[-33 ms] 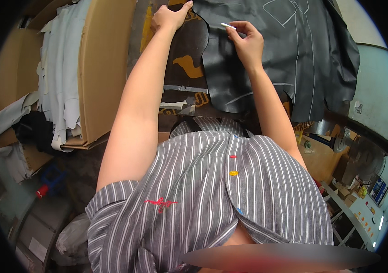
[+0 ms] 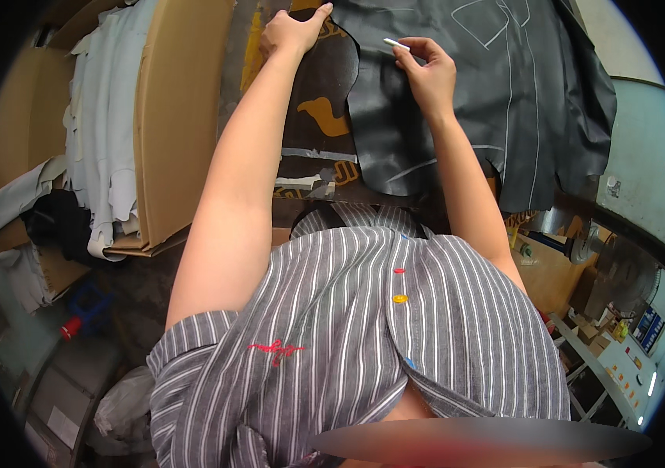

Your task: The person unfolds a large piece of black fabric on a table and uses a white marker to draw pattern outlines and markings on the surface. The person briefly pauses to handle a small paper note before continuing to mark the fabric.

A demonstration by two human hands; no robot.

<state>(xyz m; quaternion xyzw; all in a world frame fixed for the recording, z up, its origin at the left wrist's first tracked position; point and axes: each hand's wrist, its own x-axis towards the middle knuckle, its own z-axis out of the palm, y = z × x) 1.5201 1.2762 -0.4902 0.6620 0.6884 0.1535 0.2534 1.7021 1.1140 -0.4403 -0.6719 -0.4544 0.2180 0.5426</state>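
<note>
Black leather (image 2: pixel 457 101) with pale drawn lines, some straight and some forming angular outlines, lies over a dark work surface. Above it, my right hand (image 2: pixel 432 70) pinches a short white stick of chalk (image 2: pixel 395 44) between thumb and fingers, its free end pointing left. My left hand (image 2: pixel 293 33) rests on the surface just left of the leather. Its thumb is stretched out to the leather's curved left edge and the other fingers are partly bent, their tips hard to see. Whether the thumb presses on the leather I cannot tell.
On the left stands an open cardboard box (image 2: pixel 180 117) with pale grey sheets (image 2: pixel 102 125) hanging in it. The work surface (image 2: pixel 320 82) bears orange-yellow printed shapes and strips of tape. Black material (image 2: pixel 63 222) droops below the box. At right are a pale green surface (image 2: pixel 640 148) and cluttered shelving.
My right hand with the chalk has shifted very slightly to the right. My left hand has stayed in place.
</note>
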